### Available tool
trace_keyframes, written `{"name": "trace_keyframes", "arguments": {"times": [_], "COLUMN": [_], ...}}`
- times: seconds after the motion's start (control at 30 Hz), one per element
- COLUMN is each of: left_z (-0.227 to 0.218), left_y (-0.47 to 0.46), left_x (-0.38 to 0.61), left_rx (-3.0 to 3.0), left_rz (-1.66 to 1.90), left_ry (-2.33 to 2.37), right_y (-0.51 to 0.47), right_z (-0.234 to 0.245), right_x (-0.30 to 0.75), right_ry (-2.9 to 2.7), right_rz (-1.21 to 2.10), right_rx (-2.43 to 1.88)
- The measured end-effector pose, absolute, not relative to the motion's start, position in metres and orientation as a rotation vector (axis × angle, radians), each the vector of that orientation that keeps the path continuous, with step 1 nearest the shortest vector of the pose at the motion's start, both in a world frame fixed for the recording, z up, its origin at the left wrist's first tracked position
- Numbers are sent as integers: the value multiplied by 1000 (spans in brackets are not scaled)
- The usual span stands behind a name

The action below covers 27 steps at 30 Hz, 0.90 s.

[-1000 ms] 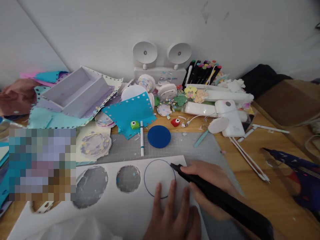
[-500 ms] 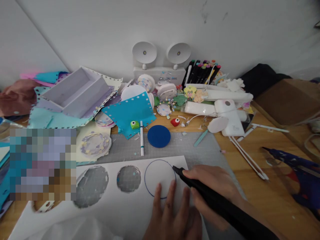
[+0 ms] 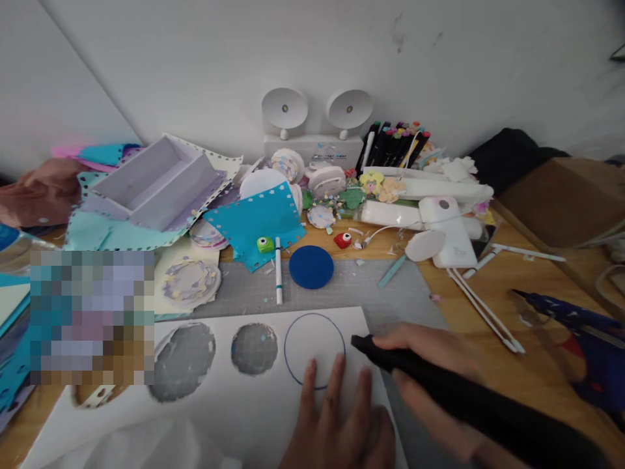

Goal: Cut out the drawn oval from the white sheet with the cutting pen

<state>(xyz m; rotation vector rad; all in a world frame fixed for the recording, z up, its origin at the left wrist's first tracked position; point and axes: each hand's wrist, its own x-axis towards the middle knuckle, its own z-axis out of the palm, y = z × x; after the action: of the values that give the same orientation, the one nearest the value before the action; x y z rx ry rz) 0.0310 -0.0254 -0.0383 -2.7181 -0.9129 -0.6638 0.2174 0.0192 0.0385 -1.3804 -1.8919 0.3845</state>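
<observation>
My left hand (image 3: 336, 417) lies flat with fingers spread on a white sheet of paper (image 3: 234, 404), its fingertips inside a blue drawn circle (image 3: 315, 350). My right hand (image 3: 430, 365) is closed round a long black pen-shaped tool (image 3: 469, 397); its tip hangs just right of the circle, near the sheet's right edge. Two round holes (image 3: 254, 348) cut in the sheet show the grey cutting mat (image 3: 351, 283) below.
A dark blue disc (image 3: 311, 266) and a white marker (image 3: 278, 270) lie on the mat. Behind are a teal punched paper (image 3: 254, 225), a lilac tray (image 3: 156, 182), a marker set (image 3: 395, 143), a white lamp (image 3: 315, 124) and a blue glue gun (image 3: 576, 326) at right.
The black tool's tip has drawn away from the circle's edge to the right and lowered slightly; my right hand shifted with it. My left hand stays flat on the sheet.
</observation>
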Motion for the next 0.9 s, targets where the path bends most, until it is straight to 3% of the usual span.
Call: {"name": "trace_keyframes", "arguments": {"times": [0.2,0.43,0.63,0.9], "left_z": [-18,31,14,10], "left_y": [-9,28,42,39], "left_x": [25,5,-11,-10], "left_rx": [-2781,-3230,-3212,-3194], "left_rz": [-440,-196,-143,-140], "left_ry": [-877,-968,-1178,-1219], "right_y": [23,43,37,28], "right_z": [33,28,30,11], "right_x": [244,215,206,207], "right_ry": [-1760,-1395,-1562,-1984], "right_rz": [358,791,475,340], "right_rx": [-1393,-1360,-1413,-1295]}}
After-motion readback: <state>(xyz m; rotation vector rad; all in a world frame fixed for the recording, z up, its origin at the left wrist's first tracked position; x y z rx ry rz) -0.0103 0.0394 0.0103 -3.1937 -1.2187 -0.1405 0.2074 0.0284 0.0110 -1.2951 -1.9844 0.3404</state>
